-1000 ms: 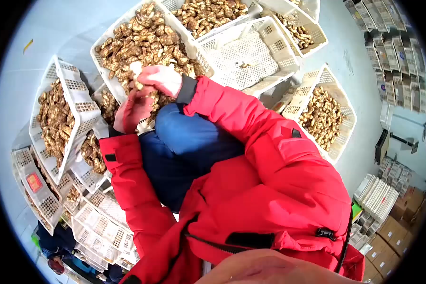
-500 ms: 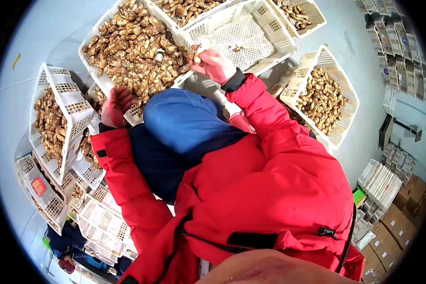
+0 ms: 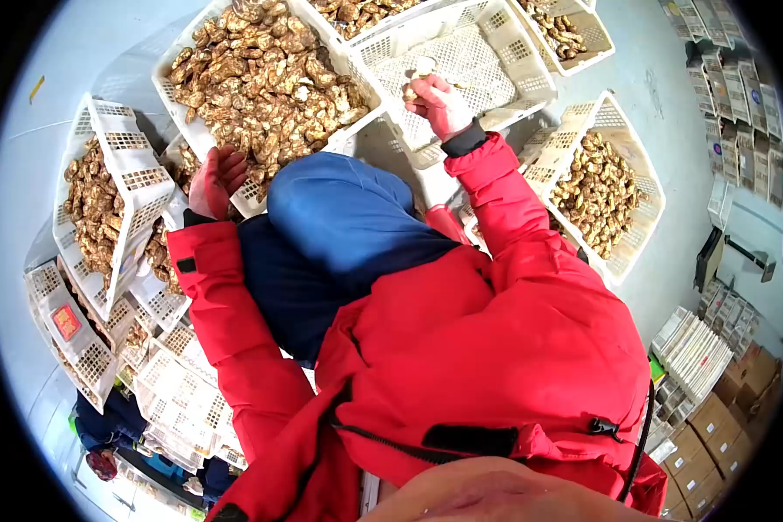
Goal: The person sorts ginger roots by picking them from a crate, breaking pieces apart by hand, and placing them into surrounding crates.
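My right hand (image 3: 444, 108) holds a pale mushroom (image 3: 424, 66) in its fingers, over the near left part of a white plastic crate (image 3: 531, 85) with a mesh-textured bottom. Something small and pale lies on that bottom; I cannot make out what it is. My left hand (image 3: 214, 184) is empty, its fingers apart and slightly curled, beside the near left edge of a large white crate (image 3: 357, 68). That crate is heaped with brown mushrooms (image 3: 270, 91).
A tilted crate of mushrooms (image 3: 596, 187) stands on the right. More mushroom crates (image 3: 135, 174) are stacked at the left. Cardboard boxes (image 3: 713, 435) stand at the lower right. Another person (image 3: 109, 431) is at the lower left.
My right hand has moved right with the mushroom, from the edge of the heaped crate to over the mesh-bottomed one. My left hand has barely moved. The view has shifted slightly.
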Available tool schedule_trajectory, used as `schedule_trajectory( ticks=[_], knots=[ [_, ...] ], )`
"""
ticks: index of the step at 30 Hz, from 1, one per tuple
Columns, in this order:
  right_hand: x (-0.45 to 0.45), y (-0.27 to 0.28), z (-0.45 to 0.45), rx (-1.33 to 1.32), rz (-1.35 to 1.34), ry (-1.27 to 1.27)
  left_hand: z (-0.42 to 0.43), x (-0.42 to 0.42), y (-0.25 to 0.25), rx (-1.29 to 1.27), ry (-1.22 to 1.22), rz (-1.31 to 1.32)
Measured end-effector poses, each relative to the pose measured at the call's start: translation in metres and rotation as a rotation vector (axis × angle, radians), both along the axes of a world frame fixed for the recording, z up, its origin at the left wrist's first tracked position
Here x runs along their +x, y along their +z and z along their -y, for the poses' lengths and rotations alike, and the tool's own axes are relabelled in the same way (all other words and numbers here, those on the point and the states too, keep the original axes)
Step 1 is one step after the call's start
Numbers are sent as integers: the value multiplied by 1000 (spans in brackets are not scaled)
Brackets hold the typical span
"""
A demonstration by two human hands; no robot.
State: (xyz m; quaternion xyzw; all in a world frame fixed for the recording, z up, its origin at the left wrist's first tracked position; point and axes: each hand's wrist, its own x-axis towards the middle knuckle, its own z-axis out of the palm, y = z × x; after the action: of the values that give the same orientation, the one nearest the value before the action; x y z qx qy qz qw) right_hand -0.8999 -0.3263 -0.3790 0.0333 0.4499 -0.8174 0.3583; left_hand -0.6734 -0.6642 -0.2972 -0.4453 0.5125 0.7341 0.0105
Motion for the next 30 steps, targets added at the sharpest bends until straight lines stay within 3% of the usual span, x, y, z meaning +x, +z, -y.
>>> schedule_trajectory(
  ticks=[5, 8, 9, 10, 13, 14, 15, 17, 20, 22, 24, 26, 27, 28, 29, 30],
  knots=[
    [-4, -8, -17, 134, 44, -32, -3, -2, -1, -23, 12, 5],
    [-10, -27, -23, 51, 26, -5, 0, 0, -4, -9, -8, 5],
    [-17, -51, -29, -307, 13, 100, 1, 1, -5, -3, -22, 2],
    [-6, -26, -25, 65, -7, -17, 2, 2, -5, 4, -26, 3],
    [-10, -72, -35, 289, 6, 182, -3, -2, 2, -2, -35, 29],
    [-12, -119, -44, 338, 73, 225, -3, -1, 1, 0, -38, 33],
    [-7, -119, -48, 373, 78, 191, -1, 1, 0, 2, -40, 39],
    [4, -107, -46, 312, 126, 68, 2, 5, -6, -2, -46, 37],
    [16, -7, -13, 478, -251, 28, -25, -18, 24, -124, -96, -59],
    [28, 61, 20, 203, -247, 20, -63, -46, 47, -23, -134, -224],
    [28, 111, 40, 401, -403, 401, -99, -74, 56, 87, -237, -411],
    [34, 113, 59, 115, -449, 396, -118, -99, 57, 129, -262, -413],
    [18, 127, 53, 126, -447, 478, -119, -106, 56, 146, -273, -412],
    [7, 89, 52, 35, -422, 340, -115, -104, 51, 185, -246, -400],
    [-17, 70, 43, 239, -502, 212, -110, -97, 43, 227, -219, -388],
    [-43, 28, 31, 225, -389, 94, -106, -93, 39, 268, -194, -377]
  ],
)
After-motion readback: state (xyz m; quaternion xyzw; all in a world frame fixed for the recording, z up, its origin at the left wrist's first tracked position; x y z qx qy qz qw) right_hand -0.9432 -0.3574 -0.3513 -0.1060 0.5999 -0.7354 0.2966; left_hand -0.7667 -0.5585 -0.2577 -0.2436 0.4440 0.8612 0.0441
